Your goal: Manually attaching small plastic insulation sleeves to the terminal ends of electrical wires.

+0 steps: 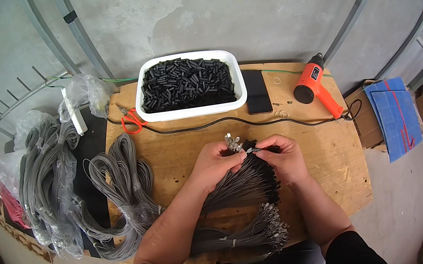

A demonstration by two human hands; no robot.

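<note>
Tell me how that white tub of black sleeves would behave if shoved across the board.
The white tub is heaped with short black sleeves, so it probably slides heavily rather than tipping. Its low, wide shape suggests stability. A sharp shove might spill loose pieces over the rim.

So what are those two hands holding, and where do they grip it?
The left hand grips a bundle of thin grey cables near its connector end; the right hand pinches one black-sleeved cable tip.

One tub point(194, 111) — one heat gun point(313, 85)
</note>
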